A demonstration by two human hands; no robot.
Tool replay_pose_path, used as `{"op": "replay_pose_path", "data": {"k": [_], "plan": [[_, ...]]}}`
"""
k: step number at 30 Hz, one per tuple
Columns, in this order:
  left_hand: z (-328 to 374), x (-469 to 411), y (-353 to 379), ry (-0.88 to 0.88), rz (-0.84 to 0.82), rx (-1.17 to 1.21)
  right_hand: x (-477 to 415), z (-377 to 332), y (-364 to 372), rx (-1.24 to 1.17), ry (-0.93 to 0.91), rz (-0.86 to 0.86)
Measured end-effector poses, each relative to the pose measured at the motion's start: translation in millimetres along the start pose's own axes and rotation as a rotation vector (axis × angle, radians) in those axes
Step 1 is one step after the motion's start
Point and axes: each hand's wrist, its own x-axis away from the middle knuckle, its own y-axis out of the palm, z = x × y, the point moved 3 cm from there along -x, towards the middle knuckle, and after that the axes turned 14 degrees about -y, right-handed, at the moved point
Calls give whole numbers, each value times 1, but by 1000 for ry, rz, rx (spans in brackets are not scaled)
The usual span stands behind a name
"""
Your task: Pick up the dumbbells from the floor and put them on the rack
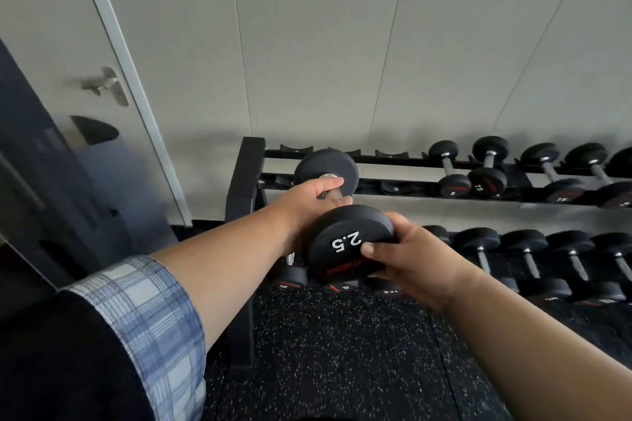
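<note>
A black 2.5 dumbbell [345, 243] is held in the air at the left end of the black rack [244, 178]. My left hand [307, 200] is wrapped around its metal handle. My right hand [407, 258] grips the near head, the one marked 2.5. The far head [326, 169] hovers over the top tier's rails, close to several bare saddles there. I cannot tell whether it touches the rack.
More dumbbells [485, 167] sit on the top tier to the right, and a full row [526, 249] fills the lower tier. A door with a metal handle [106, 84] is at the left, beside a dark machine frame [41, 161]. Speckled rubber floor [342, 352] lies below.
</note>
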Motion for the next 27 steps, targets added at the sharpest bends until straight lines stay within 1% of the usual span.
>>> {"op": "replay_pose_path", "data": {"k": [2,3,7,9,12,14,18,21,23,25,27], "plan": [[8,-30,-20,10,45,-7,-32,11,-6,12,12,-5],[11,-45,-29,-9,38,11,-49,17,-7,22,17,-12],[30,-105,-68,-140,-70,113,-125,40,-9,100,29,-2],[47,-140,-94,-161,-95,140,-169,49,-9,108,32,14],[77,-195,-135,-188,-78,115,-238,59,-11,82,46,24],[99,-226,-161,-236,-71,142,-285,64,-10,73,37,32],[135,-276,-206,-245,-36,107,-360,73,-6,164,-18,75],[150,-300,-227,-282,-94,158,-397,75,-3,267,-20,90],[155,-317,-239,-209,-94,128,-415,73,-3,419,-21,61],[159,-334,-254,-104,-36,116,-433,70,-3,633,-23,1],[163,-347,-263,-83,-44,137,-449,69,-4,758,-24,-47]]}}
